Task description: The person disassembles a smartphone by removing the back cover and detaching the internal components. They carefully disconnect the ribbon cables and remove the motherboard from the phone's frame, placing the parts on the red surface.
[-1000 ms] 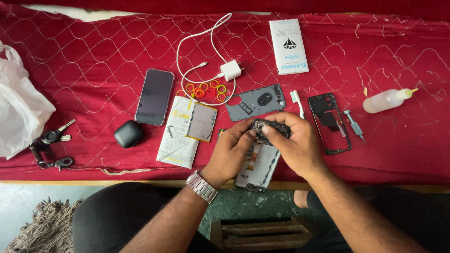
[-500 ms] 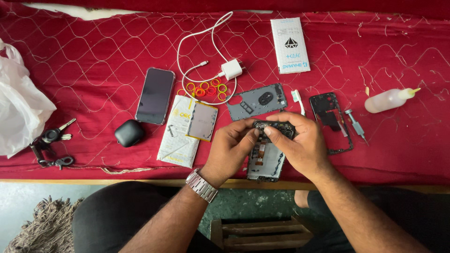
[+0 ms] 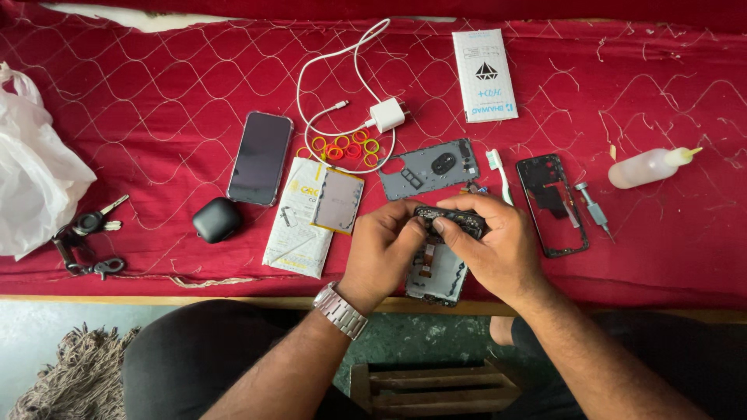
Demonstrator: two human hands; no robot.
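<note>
An opened phone body [image 3: 437,274] with its insides showing lies near the front edge of the red quilted cloth [image 3: 156,93]. Both hands are on its top end. My left hand [image 3: 383,250], with a metal watch on its wrist, pinches the dark upper part from the left. My right hand [image 3: 498,245] grips the same dark part from the right, thumb pressed on it. A grey back cover [image 3: 428,169] lies just beyond my hands, and a black phone frame [image 3: 551,204] lies to the right.
A whole dark phone [image 3: 260,158], a black earbud case [image 3: 216,219], a packet with a flat battery [image 3: 336,202], a white charger and cable [image 3: 385,115], coloured rings [image 3: 342,148], toothbrush [image 3: 499,173], screwdriver [image 3: 593,207], squeeze bottle [image 3: 647,166], white packet [image 3: 484,75], keys [image 3: 85,233], plastic bag [image 3: 31,179].
The phone body has shifted slightly under my hands; my fingers have worked along its top end, both staying clamped on it.
</note>
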